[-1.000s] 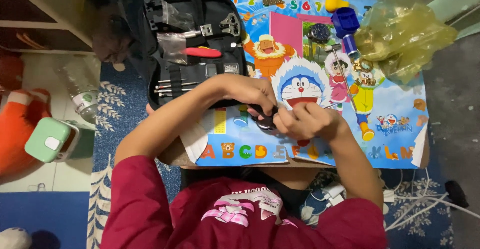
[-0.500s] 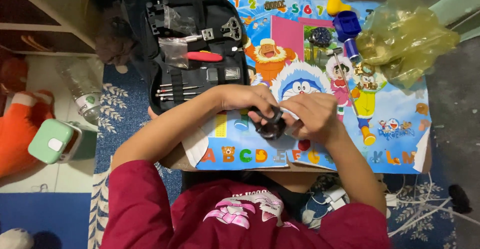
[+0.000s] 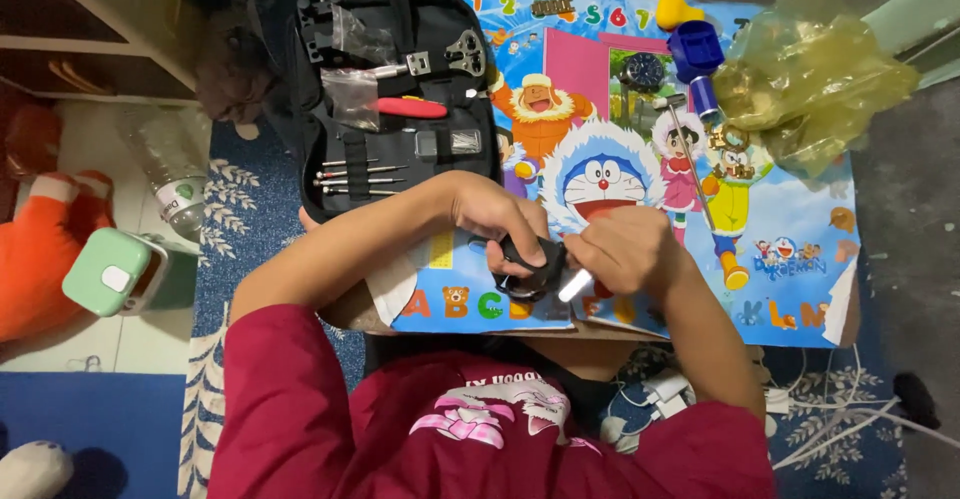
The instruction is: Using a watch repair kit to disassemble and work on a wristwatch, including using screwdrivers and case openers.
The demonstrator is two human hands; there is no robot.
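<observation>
Right now the left hand (image 3: 495,217) is closed around a small black object (image 3: 530,267), maybe a watch with its strap, and holds it just over the near edge of the table. The right hand (image 3: 620,249) is also closed; it grips a thin tool with a shiny silver tip (image 3: 575,285), and this tip touches the black object on its right side. Both hands are close together, almost touching, above the colourful cartoon mat (image 3: 780,259) that covers the low table.

On the far left part of the mat lies an open black tool case (image 3: 400,89). Inside it I can see a red-handled tool (image 3: 412,109), a row of thin metal screwdrivers (image 3: 360,179) and some small plastic bags. On the far side of the mat there is a wristwatch with a dark dial (image 3: 645,71), and near it a blue tool with a yellow knob (image 3: 690,44). A crumpled yellowish plastic bag (image 3: 810,79) sits at the far right corner.

On the floor at the left stand a green and white container (image 3: 115,274) and a clear plastic bottle (image 3: 170,174). White cables (image 3: 830,414) lie on the floor at the near right. The person wears a dark red shirt (image 3: 300,409).
</observation>
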